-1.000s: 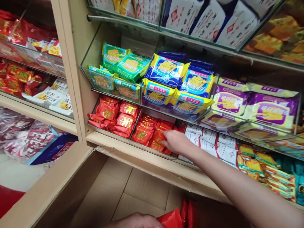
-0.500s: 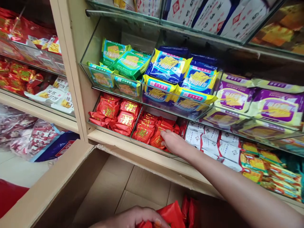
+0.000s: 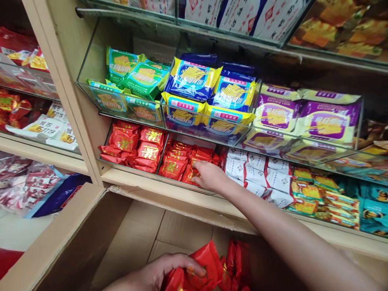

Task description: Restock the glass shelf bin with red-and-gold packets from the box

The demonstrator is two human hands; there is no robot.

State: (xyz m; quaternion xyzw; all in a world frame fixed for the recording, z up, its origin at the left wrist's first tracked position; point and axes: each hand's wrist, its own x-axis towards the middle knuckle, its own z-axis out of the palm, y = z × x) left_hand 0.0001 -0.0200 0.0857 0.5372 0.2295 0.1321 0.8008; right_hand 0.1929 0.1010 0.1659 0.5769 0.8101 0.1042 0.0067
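Observation:
My right hand [image 3: 209,176] reaches into a glass compartment on the low shelf. Its fingers are curled over a red snack packet [image 3: 190,171] with gold print, among several like it. Down in the cardboard box [image 3: 75,226], my left hand [image 3: 169,268] is closed around red packets [image 3: 206,262], thumb on top; its other fingers are hidden. More red packets [image 3: 238,258] lie behind it in the box. To the left of my right hand, a neighbouring compartment holds stacked red packets [image 3: 148,149].
White packets [image 3: 257,173] and yellow-green packets [image 3: 306,190] fill the bins to the right. A glass ledge above carries green biscuit packs [image 3: 145,79], blue ones [image 3: 194,81] and purple ones [image 3: 327,117]. A wooden upright [image 3: 65,101] stands at left; bagged goods [image 3: 27,186] lie on the floor.
The view has shifted, so the shelves sit further left and more shows at right. My right hand stays at the red packets. My left hand and its packets show higher in view.

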